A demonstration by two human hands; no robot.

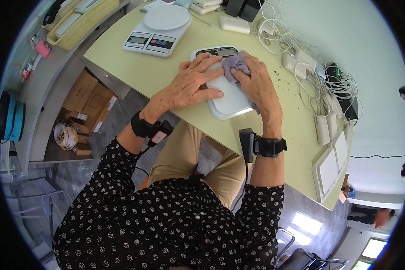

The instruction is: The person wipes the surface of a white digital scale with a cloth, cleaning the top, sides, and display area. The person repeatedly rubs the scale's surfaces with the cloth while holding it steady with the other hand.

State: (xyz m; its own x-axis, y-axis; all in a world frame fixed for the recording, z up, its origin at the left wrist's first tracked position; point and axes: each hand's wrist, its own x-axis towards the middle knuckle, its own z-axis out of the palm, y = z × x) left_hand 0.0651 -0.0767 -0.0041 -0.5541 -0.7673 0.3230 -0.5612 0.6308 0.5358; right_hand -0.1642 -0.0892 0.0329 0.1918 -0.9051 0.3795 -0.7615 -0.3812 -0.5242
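A flat white digital scale (230, 95) lies on the pale yellow-green table in front of me, its dark display strip at the far end. My right hand (259, 85) grips a crumpled purple-grey cloth (235, 64) and presses it on the scale near the display. Fingers spread, my left hand (192, 82) rests on the scale's left side and holds nothing. Part of the scale's surface is hidden under both hands. Farther left stands a white kitchen scale (159, 33) with a round platform, a small display and buttons.
Tangled white cables, chargers and power strips (321, 128) run along the table's right side. Dark crumbs (281, 82) are scattered beside them. White flat panels (330, 168) lie at the near right corner. A yellow basket (83, 27) stands on a side shelf, with cardboard boxes (87, 96) below.
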